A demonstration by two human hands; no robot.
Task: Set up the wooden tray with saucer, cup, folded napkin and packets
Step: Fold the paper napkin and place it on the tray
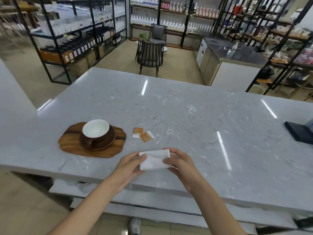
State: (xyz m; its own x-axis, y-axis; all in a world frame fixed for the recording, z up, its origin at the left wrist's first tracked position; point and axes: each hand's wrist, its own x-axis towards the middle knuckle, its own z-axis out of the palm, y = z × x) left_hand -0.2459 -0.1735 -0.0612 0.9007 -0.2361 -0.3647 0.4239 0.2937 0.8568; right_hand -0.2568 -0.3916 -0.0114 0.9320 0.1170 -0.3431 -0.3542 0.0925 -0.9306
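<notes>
Single head-worn wide-angle view, looking forward and down, close over counter (pixel 186 116)

- Grey marble counter (pixel 186 107) before me.
- Wooden tray (pixel 67 143), lying at my left.
- Two orange packets (pixel 143 134), just right of the tray, touching each other.
- Dark flat object (pixel 299 134), at the far right edge.

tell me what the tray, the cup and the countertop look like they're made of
Tray: wood, likely oiled or lacquered; brown grain with a dark streak and a soft sheen.
Cup: looks like glazed ceramic, glossy brown outside, smooth white inside; it sits on a matching brown saucer.
Countertop: polished stone or a stone-look composite; pale grey with veining and sharp reflections of the ceiling lights. Which one cannot be told.
</notes>
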